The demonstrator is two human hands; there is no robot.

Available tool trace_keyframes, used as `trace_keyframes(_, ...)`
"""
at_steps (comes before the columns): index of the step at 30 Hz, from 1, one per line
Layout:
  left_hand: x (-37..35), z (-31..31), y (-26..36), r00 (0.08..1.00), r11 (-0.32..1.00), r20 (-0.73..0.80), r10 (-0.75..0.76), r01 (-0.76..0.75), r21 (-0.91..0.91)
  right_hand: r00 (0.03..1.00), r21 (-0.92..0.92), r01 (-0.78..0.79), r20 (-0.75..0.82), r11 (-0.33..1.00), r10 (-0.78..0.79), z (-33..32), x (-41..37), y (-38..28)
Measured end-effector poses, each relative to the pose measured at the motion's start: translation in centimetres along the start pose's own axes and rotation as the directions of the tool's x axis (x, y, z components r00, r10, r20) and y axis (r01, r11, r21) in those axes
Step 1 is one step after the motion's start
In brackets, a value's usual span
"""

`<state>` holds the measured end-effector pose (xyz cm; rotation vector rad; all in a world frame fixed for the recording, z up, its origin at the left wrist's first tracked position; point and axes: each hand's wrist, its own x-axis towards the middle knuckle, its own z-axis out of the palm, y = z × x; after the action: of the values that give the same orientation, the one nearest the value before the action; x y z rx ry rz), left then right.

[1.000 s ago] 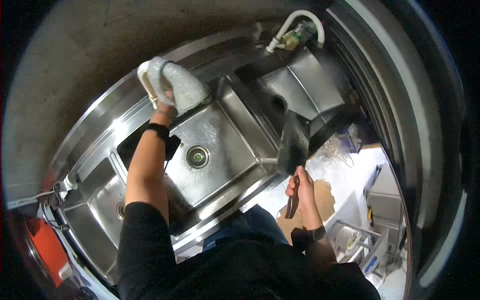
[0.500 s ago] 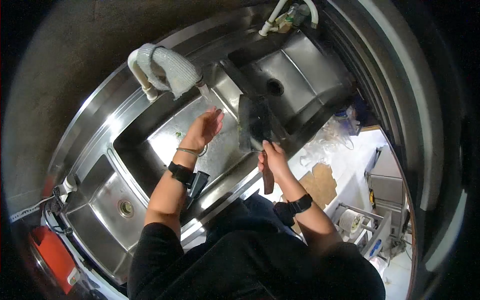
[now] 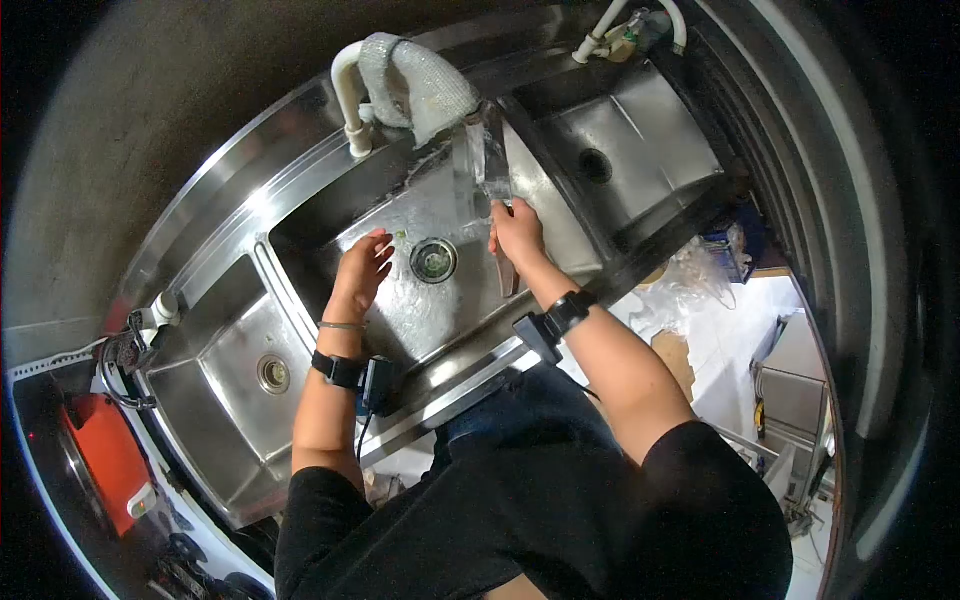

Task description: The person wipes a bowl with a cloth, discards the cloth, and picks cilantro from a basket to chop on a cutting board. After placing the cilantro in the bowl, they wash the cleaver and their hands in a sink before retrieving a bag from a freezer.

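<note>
My right hand [image 3: 517, 232] is wrapped round the brown handle of a cleaver [image 3: 492, 160]. The blade stands under the end of the faucet [image 3: 347, 100], whose spout is wrapped in a whitish cloth [image 3: 430, 92], and water runs over the metal. Over the left part of the middle sink [image 3: 465, 310], my left hand [image 3: 363, 268] has its fingers apart and slightly curled, holding nothing. Between and beyond the hands, the round drain [image 3: 434, 261] shows, with small green bits in and near it.
A smaller sink [image 3: 235, 370] lies to the left, another basin [image 3: 640, 150] to the right. A second faucet [image 3: 600, 35] stands at the back right. Plastic bags [image 3: 695, 280] and cardboard [image 3: 673, 362] lie beyond the right front edge; a red object [image 3: 108, 460] is far left.
My right hand has brought the cleaver from beside the divider to under the faucet, into the water. My left hand has drawn back from near the spout. The view has shifted.
</note>
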<state>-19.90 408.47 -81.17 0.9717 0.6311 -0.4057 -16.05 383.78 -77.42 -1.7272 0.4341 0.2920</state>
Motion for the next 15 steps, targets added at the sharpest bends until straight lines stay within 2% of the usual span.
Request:
trace_keyframes(1,-0.3,-0.3,0.1,1.000,1.000,-0.004,0.000,0.000,0.001,0.997,-0.249,0.058,-0.035,0.967,-0.068,0.1,0.1,-0.3)
trace_keyframes(2,-0.5,-0.7,0.4,0.999,1.000,-0.031,0.018,-0.018,0.010,0.983,-0.534,0.111,-0.063,0.838,-0.171,0.2,1.3,1.1)
trace_keyframes(3,-0.6,-0.9,0.7,0.998,0.999,-0.056,0.037,-0.036,0.023,0.983,-0.530,0.111,-0.064,0.841,-0.170,0.0,0.8,0.6)
trace_keyframes(4,-0.1,-1.5,0.9,0.998,0.999,-0.036,0.045,-0.045,0.009,0.968,-0.743,0.183,0.021,0.644,-0.251,-0.5,-0.3,-0.4)
trace_keyframes(5,0.6,-1.9,1.1,0.999,0.999,-0.033,0.042,-0.041,0.013,0.946,-0.889,0.240,0.123,0.390,-0.301,-1.0,-0.9,-1.0)
trace_keyframes(6,1.0,-1.8,1.5,0.997,0.997,-0.032,0.071,-0.071,0.013,0.906,-0.921,0.311,0.212,0.235,-0.366,-1.7,-0.8,-0.9)
trace_keyframes(7,1.7,-1.8,2.1,0.994,0.995,-0.029,0.102,-0.101,0.013,0.907,-0.922,0.306,0.206,0.238,-0.366,-2.6,-0.2,-0.5)
trace_keyframes(9,3.9,-1.6,3.4,0.994,0.994,0.009,0.113,-0.113,0.006,0.676,-0.857,0.489,0.490,-0.163,-0.550,-3.8,0.7,-0.3)
trace_keyframes(11,5.8,-0.7,4.9,0.982,0.980,0.157,0.104,-0.075,-0.182,0.674,-0.860,0.477,0.490,-0.181,-0.554,-4.5,0.4,-0.5)
trace_keyframes(13,6.7,2.1,6.8,0.975,0.978,0.209,0.080,-0.036,-0.207,0.666,-0.846,0.488,0.521,-0.216,-0.533,-5.1,0.1,-1.1)
trace_keyframes(14,7.6,3.5,7.5,0.970,0.958,0.237,0.053,0.017,-0.285,0.674,-0.854,0.477,0.507,-0.208,-0.538,-5.4,0.2,-0.9)
trace_keyframes(15,8.8,4.4,8.1,0.964,0.930,0.265,0.026,0.074,-0.359,0.624,-0.866,0.456,0.477,-0.207,-0.619,-5.6,0.3,-0.6)
